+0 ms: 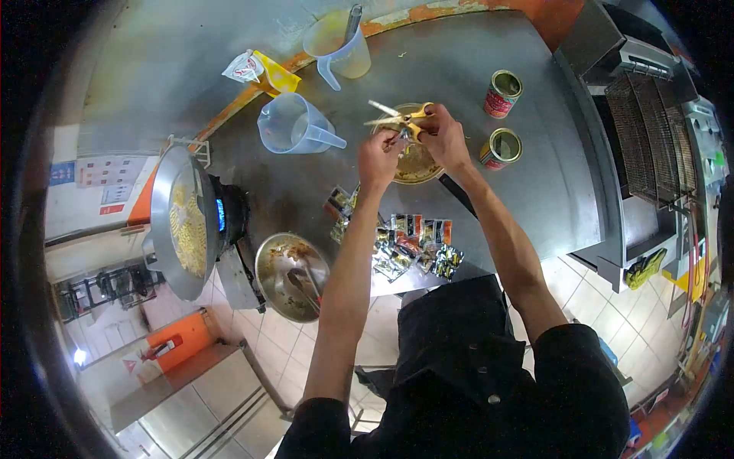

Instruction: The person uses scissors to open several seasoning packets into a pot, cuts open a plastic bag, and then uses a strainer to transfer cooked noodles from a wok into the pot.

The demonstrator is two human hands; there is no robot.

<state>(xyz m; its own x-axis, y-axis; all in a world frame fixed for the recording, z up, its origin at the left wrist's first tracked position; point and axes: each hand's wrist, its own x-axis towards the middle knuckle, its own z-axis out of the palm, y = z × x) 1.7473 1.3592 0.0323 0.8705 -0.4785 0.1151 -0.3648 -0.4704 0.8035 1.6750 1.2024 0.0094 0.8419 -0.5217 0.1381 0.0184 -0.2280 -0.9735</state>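
Observation:
My right hand (446,139) is closed around the yellow handles of a pair of scissors (422,116), whose blades are apart and point left. Close beside it, my left hand (380,159) is pinched near the blades; a small shiny bit shows at its fingertips, too small to name. Both hands are above a round vessel (417,170) with brownish contents, partly hidden by them. A black handle (457,196) lies at its lower right. Silver, black and red sachets (417,243) are heaped near the table's front edge, partly behind my left forearm.
Two opened cans (503,93) stand at the right. Two plastic measuring jugs (294,126) and a yellow packet (277,75) are at the back left. A metal bowl (267,256) with tongs sits front left, beside a large pan of yellow food (186,229) over a lit burner.

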